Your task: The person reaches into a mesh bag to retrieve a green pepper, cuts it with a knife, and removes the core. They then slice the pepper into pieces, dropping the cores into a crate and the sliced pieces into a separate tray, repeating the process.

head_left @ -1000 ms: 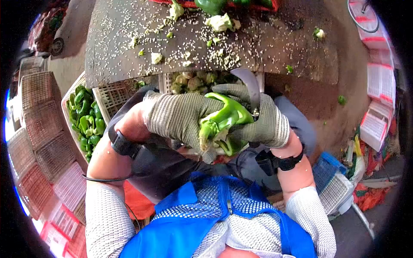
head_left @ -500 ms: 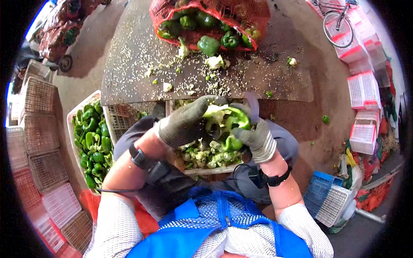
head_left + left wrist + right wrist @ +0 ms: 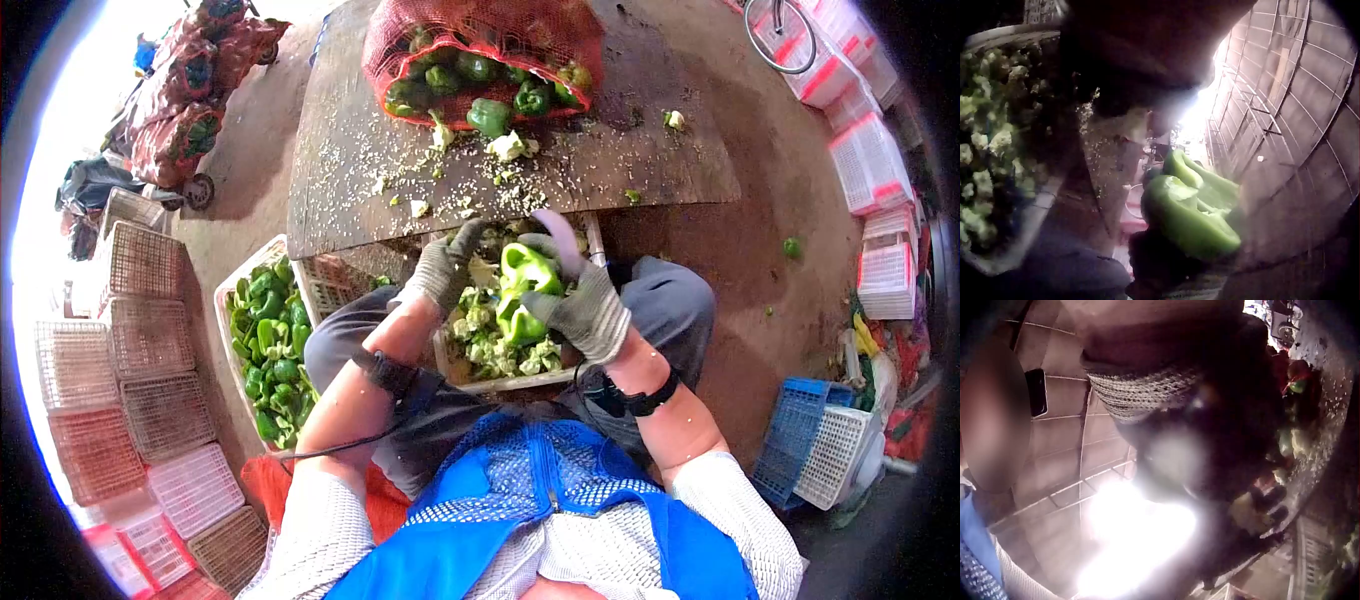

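My gloved right hand [image 3: 592, 312] holds a hollowed green bell pepper [image 3: 527, 275], its cut side gaping in the left wrist view. The same hand keeps a curved knife [image 3: 562, 243], its blade standing up past the pepper and the handle hidden in the glove. To the left, my gloved left hand [image 3: 438, 270] is above the crate's left side, a pale pepper core [image 3: 1249, 514] between its fingers in the right wrist view. Beneath both hands a white crate [image 3: 505, 382] holds several pale cores and seed clumps.
A seed-strewn board [image 3: 345, 180] lies ahead, carrying a red mesh sack [image 3: 480, 30] of green peppers and cut scraps. At left stands a crate of peppers [image 3: 272, 345] beside stacked plastic crates [image 3: 150, 340]. Blue [image 3: 800, 430] and white crates sit at right.
The hands have moved apart, the left drawing away leftward from the pepper with a pale core. The right still holds pepper and knife. The head view has tilted up, showing more of the sack.
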Demonstrator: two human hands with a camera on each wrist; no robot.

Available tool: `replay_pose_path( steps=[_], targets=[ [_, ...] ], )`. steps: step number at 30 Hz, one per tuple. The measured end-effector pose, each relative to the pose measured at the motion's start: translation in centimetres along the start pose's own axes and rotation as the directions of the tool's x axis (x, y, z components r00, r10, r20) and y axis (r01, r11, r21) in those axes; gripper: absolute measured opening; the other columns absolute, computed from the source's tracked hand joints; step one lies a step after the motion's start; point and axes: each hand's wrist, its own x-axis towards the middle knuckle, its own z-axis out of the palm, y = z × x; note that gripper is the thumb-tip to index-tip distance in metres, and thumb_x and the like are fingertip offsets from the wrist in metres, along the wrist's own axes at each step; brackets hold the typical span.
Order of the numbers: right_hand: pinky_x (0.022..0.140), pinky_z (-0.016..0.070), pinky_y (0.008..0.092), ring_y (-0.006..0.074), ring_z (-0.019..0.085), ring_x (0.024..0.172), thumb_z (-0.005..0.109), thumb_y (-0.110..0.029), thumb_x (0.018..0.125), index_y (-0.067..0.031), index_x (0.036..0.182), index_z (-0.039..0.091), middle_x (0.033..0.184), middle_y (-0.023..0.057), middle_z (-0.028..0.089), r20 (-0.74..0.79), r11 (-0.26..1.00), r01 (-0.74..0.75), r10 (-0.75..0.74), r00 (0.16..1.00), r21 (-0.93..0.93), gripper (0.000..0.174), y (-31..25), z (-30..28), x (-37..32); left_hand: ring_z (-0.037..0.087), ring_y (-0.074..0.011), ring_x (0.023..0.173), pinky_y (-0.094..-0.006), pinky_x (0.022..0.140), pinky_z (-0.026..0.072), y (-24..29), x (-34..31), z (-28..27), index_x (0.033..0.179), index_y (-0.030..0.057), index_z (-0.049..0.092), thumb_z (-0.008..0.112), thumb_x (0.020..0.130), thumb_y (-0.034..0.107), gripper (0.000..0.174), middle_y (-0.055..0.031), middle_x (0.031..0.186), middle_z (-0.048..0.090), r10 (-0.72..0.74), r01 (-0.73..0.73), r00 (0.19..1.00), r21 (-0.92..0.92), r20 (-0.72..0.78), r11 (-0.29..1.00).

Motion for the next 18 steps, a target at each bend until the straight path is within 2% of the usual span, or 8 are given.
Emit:
replay_pose_path(
  steps=[2, 4, 6, 9, 14, 15, 16, 18],
  targets=[
    [0.086, 0.0505, 0.027, 0.012, 0.06, 0.097, 0.075, -0.021, 0.079, -0.0035, 0.134, 0.051, 0.11, 0.0061, 0.065, -0.003, 0.999, -0.032, 0.032, 0.999, 0.002, 0.062, -0.2, -1.9, -0.8, 0.06, -0.0099, 0.084, -0.0238, 0.077, 0.0473, -1.0, 0.8, 0.0, 0.117, 0.0034, 0.067, 0.064, 0.096, 0.032, 0.036, -0.0021, 0.102, 0.07, 0.098, -0.096, 0.995, 0.214, 0.003, 0.972],
    [0.088, 0.0493, 0.0269, 0.0121, 0.059, 0.099, 0.075, -0.021, 0.08, -0.003, 0.133, 0.052, 0.113, 0.0057, 0.063, -0.027, 0.995, -0.06, 0.063, 0.998, 0.076, 0.06, 0.9, -3.8, -1.4, 0.061, -0.0123, 0.085, -0.0255, 0.075, 0.0483, 2.9, -1.1, 2.3, 0.107, 0.0034, 0.069, 0.062, 0.096, 0.033, 0.033, -0.0027, 0.097, 0.07, 0.13, -0.11, 0.99, 0.311, -0.047, 0.944],
    [0.09, 0.0483, 0.0273, 0.0123, 0.057, 0.101, 0.074, -0.021, 0.082, -0.0036, 0.131, 0.054, 0.117, 0.0052, 0.06, -0.04, 0.972, -0.12, 0.13, 0.991, 0.204, 0.056, 1.2, -5.1, -2.0, 0.055, -0.0115, 0.067, -0.0277, 0.057, 0.0441, 4.8, -1.4, 4.4, 0.092, 0.006, 0.068, 0.065, 0.093, 0.042, 0.037, -0.001, 0.079, 0.063, -0.042, 0.03, 0.972, -0.055, -0.231, 0.998],
    [0.09, 0.0481, 0.0267, 0.0118, 0.057, 0.102, 0.074, -0.019, 0.082, -0.0039, 0.131, 0.054, 0.117, 0.0043, 0.06, -0.023, 0.938, -0.148, 0.163, 0.986, 0.314, 0.055, 0.8, -5.4, -3.1, 0.046, -0.0112, 0.06, -0.0292, 0.054, 0.0355, 2.4, 0.3, 4.8, 0.089, 0.009, 0.066, 0.057, 0.094, 0.053, 0.046, 0.0004, 0.074, 0.06, -0.08, 0.072, 0.932, -0.036, -0.354, 0.997],
    [0.088, 0.0498, 0.0272, 0.0129, 0.059, 0.099, 0.074, -0.018, 0.082, -0.0053, 0.133, 0.053, 0.118, 0.0036, 0.06, -0.04, 0.958, -0.093, 0.107, 0.993, 0.272, 0.057, 1.2, -4.3, -3.0, 0.058, -0.0164, 0.073, -0.0323, 0.07, 0.0482, 2.0, -1.2, 8.2, 0.102, 0.0075, 0.066, 0.05, 0.097, 0.056, 0.052, -0.0026, 0.084, 0.064, -0.162, 0.046, 0.969, -0.509, -0.186, 0.859],
    [0.087, 0.0503, 0.0278, 0.0142, 0.061, 0.098, 0.073, -0.018, 0.081, -0.0072, 0.133, 0.053, 0.115, 0.0054, 0.063, -0.08, 0.989, 0.044, -0.033, 0.996, 0.142, 0.057, 1.0, -3.7, -2.6, 0.061, -0.0176, 0.077, -0.0331, 0.073, 0.0504, 2.7, -2.1, 9.5, 0.104, 0.0073, 0.066, 0.049, 0.098, 0.056, 0.052, -0.0034, 0.087, 0.066, -0.161, 0.054, 0.978, -0.582, -0.135, 0.811],
    [0.087, 0.0505, 0.0283, 0.0146, 0.061, 0.099, 0.074, -0.018, 0.08, -0.0082, 0.136, 0.05, 0.115, 0.0067, 0.063, -0.089, 0.995, 0.081, -0.076, 0.993, 0.056, 0.061, 0.7, -3.0, -2.4, 0.064, -0.0201, 0.089, -0.0351, 0.083, 0.0529, 2.9, -2.8, 10.1, 0.108, 0.0073, 0.064, 0.047, 0.098, 0.056, 0.052, -0.0053, 0.096, 0.068, -0.185, 0.1, 0.979, -0.605, -0.081, 0.79],
    [0.087, 0.0511, 0.0298, 0.0153, 0.062, 0.1, 0.073, -0.02, 0.079, -0.0101, 0.143, 0.039, 0.117, 0.0093, 0.063, -0.028, 0.987, 0.087, -0.091, 0.995, -0.134, 0.073, -0.3, -2.3, -2.0, 0.065, -0.0211, 0.091, -0.0373, 0.084, 0.0536, 3.8, -4.6, 10.9, 0.112, 0.0084, 0.063, 0.046, 0.099, 0.055, 0.051, -0.0056, 0.098, 0.068, -0.147, 0.132, 0.989, -0.555, 0.018, 0.822]
  ],
)
